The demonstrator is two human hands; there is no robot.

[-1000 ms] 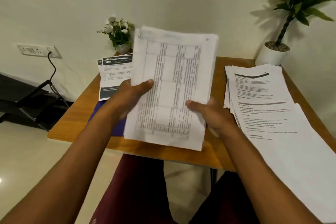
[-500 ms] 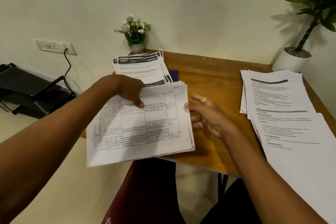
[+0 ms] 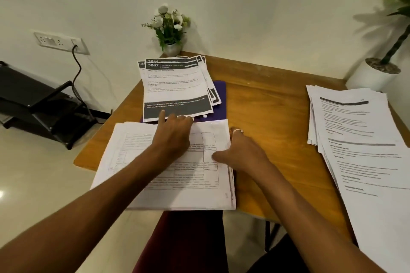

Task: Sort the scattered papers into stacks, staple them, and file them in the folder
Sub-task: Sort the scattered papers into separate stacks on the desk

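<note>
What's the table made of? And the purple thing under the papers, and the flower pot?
The table looks like wood or wood-look laminate: orange-brown with grain streaks and a soft sheen. The purple folder seems plastic, smooth and evenly coloured; card is possible. The little pot looks silvery and shiny, maybe metal or glazed ceramic.

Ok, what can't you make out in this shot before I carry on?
Head view only:
Purple folder: mostly covered by the banded stack and the table-printed stack.
Right stack: cut off by the right and bottom edges.
Print on every stack: blurred, unreadable.
Staples: too small to tell.
</note>
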